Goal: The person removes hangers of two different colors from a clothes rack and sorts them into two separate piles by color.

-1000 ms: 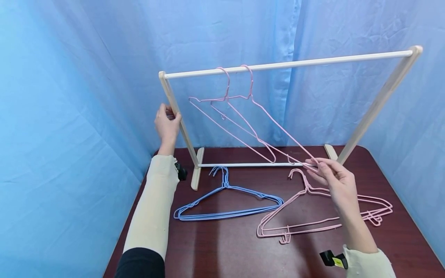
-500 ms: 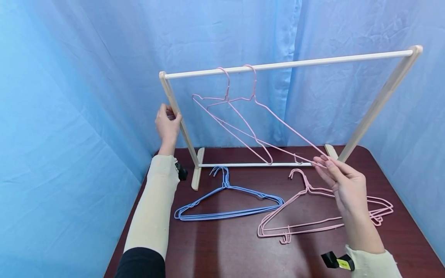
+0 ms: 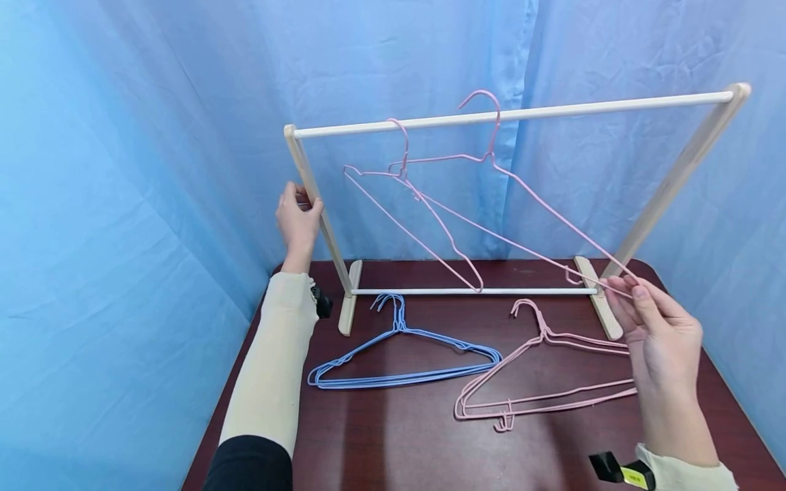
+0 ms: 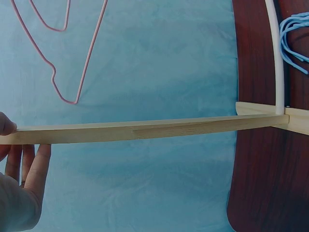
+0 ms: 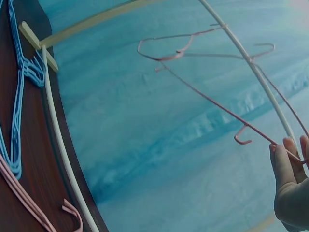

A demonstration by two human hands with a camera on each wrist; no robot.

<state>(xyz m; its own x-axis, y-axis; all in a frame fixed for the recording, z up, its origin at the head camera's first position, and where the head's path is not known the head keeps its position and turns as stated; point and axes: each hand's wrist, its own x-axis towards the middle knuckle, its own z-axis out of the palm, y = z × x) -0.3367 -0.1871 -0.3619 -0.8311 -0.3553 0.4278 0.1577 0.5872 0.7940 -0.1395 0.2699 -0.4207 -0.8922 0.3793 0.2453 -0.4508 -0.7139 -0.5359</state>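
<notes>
In the head view my right hand (image 3: 666,344) pinches the right corner of a pink wire hanger (image 3: 491,155) between thumb and fingertips. Its hook crosses the white top rod (image 3: 602,108), and the hook's tip sits above the rod, pointing left. Another pink hanger (image 3: 406,142) hangs from that rod further left, overlapped by the held one. My left hand (image 3: 299,218) grips the left wooden upright (image 3: 329,235) of the rack. In the left wrist view, fingers and thumb lie on opposite sides of this upright (image 4: 145,130).
Several nested blue hangers (image 3: 399,332) lie on the dark brown table (image 3: 424,450). To their right is a stack of pink hangers (image 3: 543,334), partly hidden by my right forearm. The rack's lower bar (image 3: 417,292) and right upright (image 3: 681,170) stand behind. Blue curtains (image 3: 159,204) surround the table.
My right hand has moved right with the pink hanger, and its hook has risen from over the rod to above it. The left hand stays on the upright.
</notes>
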